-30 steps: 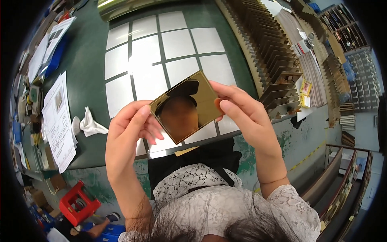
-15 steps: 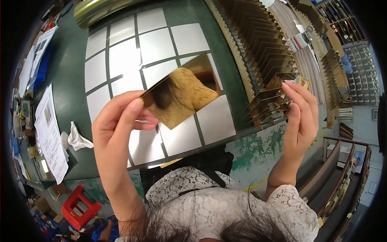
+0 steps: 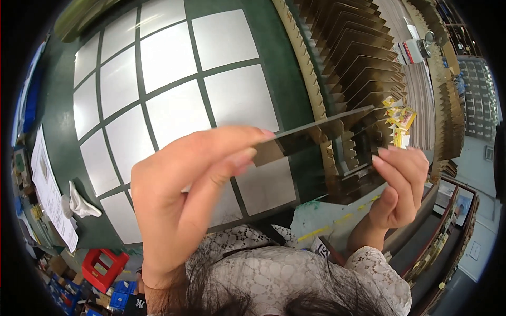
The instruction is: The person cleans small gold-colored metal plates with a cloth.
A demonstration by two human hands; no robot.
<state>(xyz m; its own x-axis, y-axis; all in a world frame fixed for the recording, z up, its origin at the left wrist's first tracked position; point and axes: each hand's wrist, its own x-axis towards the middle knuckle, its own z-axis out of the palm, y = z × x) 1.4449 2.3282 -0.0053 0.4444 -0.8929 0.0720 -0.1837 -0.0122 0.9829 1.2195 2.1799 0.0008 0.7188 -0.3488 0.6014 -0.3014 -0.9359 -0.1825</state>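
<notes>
My left hand [image 3: 197,181] pinches one end of a thin tinted see-through plate [image 3: 300,155] between thumb and fingers. The plate tilts up to the right, and the table and rack show darkly through it. Close by its right end is my right hand [image 3: 398,184], fingers bent and thumb apart, apparently holding nothing; whether its fingertips touch the plate I cannot tell. Beyond the right hand runs a slotted rack [image 3: 308,68] with a row of upright brownish plates [image 3: 363,68]. Rectangular pale sheets [image 3: 176,113] lie in rows on the green tabletop [image 3: 284,100].
Small yellow boxes [image 3: 403,118] and a white container [image 3: 416,51] stand right of the rack, by a long stack of paper [image 3: 421,95]. At left lie a printed sheet [image 3: 50,184] and a crumpled white cloth [image 3: 81,203]. A red stool [image 3: 105,268] stands below the table edge.
The plate has moved right toward the rack in my left hand and turned, from reflecting gold-brown to see-through. My right hand has dropped slightly, its fingers more bent. The view has shifted.
</notes>
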